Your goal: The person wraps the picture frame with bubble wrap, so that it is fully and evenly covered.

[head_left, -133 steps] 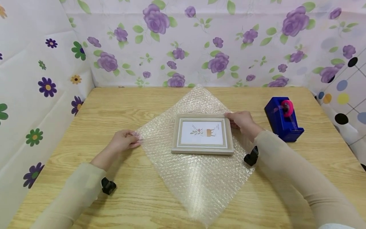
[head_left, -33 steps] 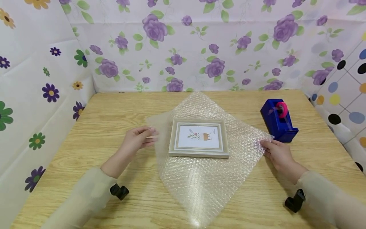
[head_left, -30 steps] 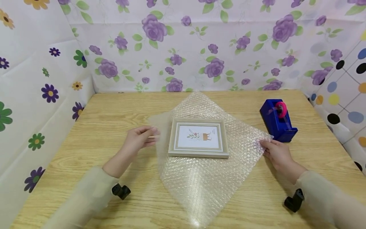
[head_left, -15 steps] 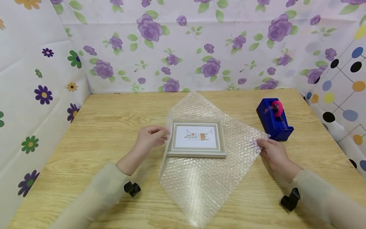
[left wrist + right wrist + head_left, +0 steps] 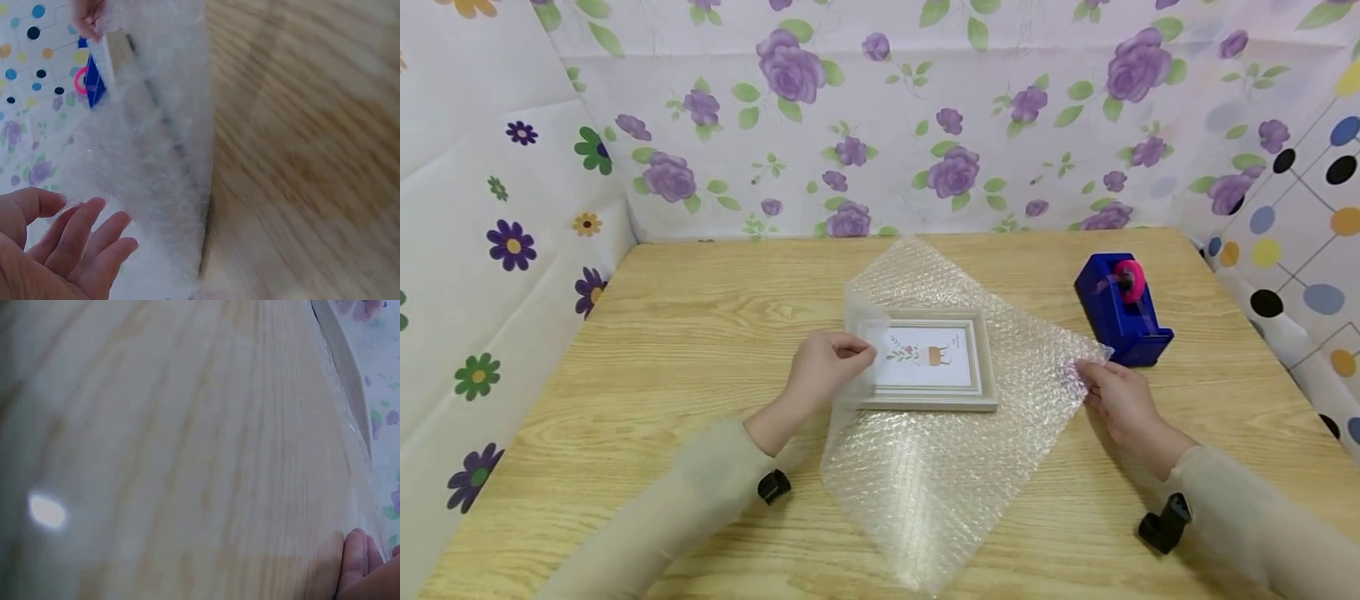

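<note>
On the wooden table (image 5: 715,317), a frame (image 5: 928,371) lies lengthwise left-to-right (drawing's (image 5: 934,356) top leftward); left hand (image 5: 826,367) and right hand (image 5: 1122,402) pinch bubble wrap (image 5: 940,471), floral sheeting (image 5: 887,108) behind.

I am at an indoor work corner, a wood-grain table (image 5: 700,308) walled in by patterned sheets: purple roses on the back sheet (image 5: 895,92), daisies on the left sheet (image 5: 452,308), coloured dots joined by lines on the right sheet (image 5: 1300,267). Their creases look like hung covering. The tape dispenser (image 5: 1108,312) and bubble wrap (image 5: 955,467) before me suggest a work surface; home or workshop, I cannot tell.
</note>
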`<move>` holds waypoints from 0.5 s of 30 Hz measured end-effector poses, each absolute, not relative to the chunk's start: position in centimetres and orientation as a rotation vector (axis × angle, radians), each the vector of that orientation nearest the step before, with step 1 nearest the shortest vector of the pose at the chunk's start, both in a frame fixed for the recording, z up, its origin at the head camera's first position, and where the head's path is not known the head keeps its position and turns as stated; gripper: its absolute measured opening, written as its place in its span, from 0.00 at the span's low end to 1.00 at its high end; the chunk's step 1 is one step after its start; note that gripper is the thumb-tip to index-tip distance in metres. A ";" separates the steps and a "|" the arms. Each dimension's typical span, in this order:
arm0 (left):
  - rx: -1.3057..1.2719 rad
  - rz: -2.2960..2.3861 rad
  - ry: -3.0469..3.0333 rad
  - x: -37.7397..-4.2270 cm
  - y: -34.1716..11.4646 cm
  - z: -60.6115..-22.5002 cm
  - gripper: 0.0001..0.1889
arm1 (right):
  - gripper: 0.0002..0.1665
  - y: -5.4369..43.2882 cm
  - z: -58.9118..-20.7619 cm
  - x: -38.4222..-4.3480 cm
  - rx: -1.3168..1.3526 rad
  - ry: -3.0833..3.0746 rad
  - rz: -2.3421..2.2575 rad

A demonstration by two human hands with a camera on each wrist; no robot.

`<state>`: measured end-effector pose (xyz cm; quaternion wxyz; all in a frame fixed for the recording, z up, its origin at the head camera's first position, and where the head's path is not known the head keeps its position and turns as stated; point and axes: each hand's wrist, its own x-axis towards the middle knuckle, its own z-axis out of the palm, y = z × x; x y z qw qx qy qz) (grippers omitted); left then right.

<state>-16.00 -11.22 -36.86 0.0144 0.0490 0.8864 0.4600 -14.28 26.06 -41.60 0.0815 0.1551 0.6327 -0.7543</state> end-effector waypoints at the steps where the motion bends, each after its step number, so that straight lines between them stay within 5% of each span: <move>1: 0.193 1.370 2.798 -16.0 -11.0 -36.9 0.08 | 0.20 26.0 -41.6 -14.3 0.452 1.885 -2.256; 15: 0.455 0.806 3.008 -15.5 -9.4 -37.8 0.06 | 0.14 25.5 -41.3 -14.4 0.341 1.742 -2.278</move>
